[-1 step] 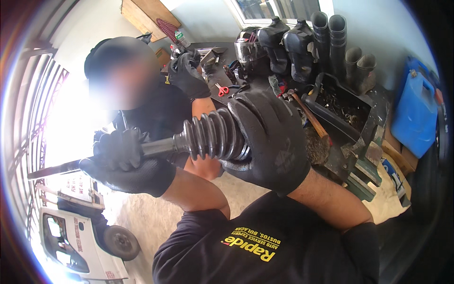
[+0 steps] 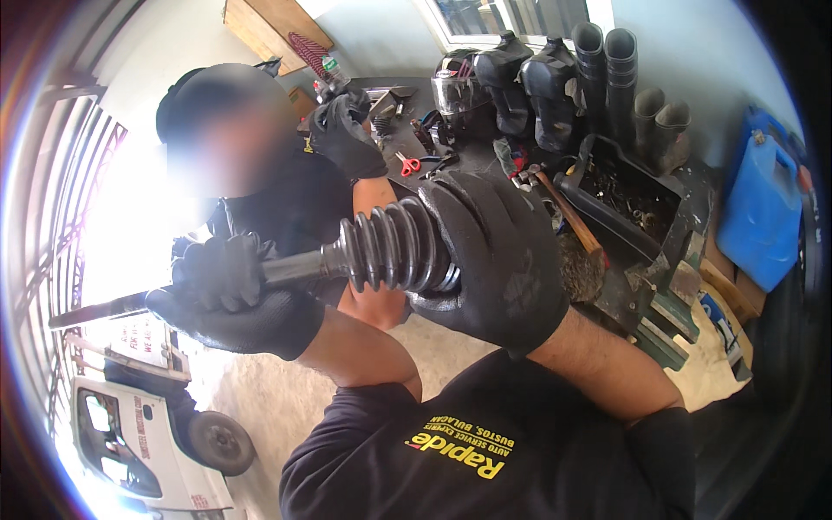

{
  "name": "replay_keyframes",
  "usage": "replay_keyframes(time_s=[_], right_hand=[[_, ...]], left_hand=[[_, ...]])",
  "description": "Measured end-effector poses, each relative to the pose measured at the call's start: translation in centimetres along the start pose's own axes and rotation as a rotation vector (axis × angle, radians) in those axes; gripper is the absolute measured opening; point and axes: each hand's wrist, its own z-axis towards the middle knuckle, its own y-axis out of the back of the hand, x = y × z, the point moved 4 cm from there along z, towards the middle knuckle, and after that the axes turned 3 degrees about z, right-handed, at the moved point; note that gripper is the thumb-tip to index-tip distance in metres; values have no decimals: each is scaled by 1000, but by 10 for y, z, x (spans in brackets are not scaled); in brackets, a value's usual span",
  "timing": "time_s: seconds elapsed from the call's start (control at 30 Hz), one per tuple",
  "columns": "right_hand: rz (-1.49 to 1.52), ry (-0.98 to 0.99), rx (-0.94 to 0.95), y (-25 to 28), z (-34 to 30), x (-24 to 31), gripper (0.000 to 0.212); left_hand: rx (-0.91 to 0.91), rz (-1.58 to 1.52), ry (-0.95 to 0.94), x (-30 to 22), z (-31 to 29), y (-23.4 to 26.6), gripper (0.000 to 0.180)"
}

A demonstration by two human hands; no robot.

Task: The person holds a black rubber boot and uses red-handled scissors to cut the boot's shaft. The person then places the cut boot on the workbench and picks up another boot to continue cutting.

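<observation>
My left hand [image 2: 238, 316], in a black glove, is closed around the bare shaft of a drive axle [image 2: 293, 269]. The axle's far end sticks out past my fist to the left. A ribbed black rubber boot [image 2: 390, 245] widens along the axle toward the right. My right hand [image 2: 494, 260], gloved too, wraps over the boot's wide end. A bit of shiny metal shows at its palm; the rest of that end is hidden under the glove. The axle is held up nearly level in front of my chest.
Across from me a co-worker raises a gloved hand [image 2: 347, 139]. On the dark bench lie red-handled scissors [image 2: 407, 164], a hammer [image 2: 572, 212] and a black tray [image 2: 611, 234]. Boots [image 2: 620, 78] and a helmet [image 2: 459, 91] stand behind. A blue jug [image 2: 763, 208] is right; a white vehicle [image 2: 130, 433] is lower left.
</observation>
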Motion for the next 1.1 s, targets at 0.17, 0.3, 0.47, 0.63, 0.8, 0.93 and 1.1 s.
replay_keyframes(time_s=[0.17,0.3,0.47,0.63,0.8,0.93,1.1], right_hand=[[-56,96,45,-4,6,-4,59],[-198,197,77,-2,8,0,46],[-257,248,97,-5,10,1,46],[-154,140,112,-5,6,-4,59],[112,40,158,-7,0,-15,83],[531,-18,223,-12,-4,-35,94],[1097,-487,416,-29,-13,-60,99]], left_hand=[[-72,-45,39,4,1,-7,75],[1,-84,95,3,2,-12,73],[178,-26,77,7,5,-15,52],[-16,38,-69,9,-6,-19,52],[-114,25,-120,10,-9,-24,55],[-81,94,-122,5,-9,-25,49],[-29,-76,-44,4,-12,-22,46]])
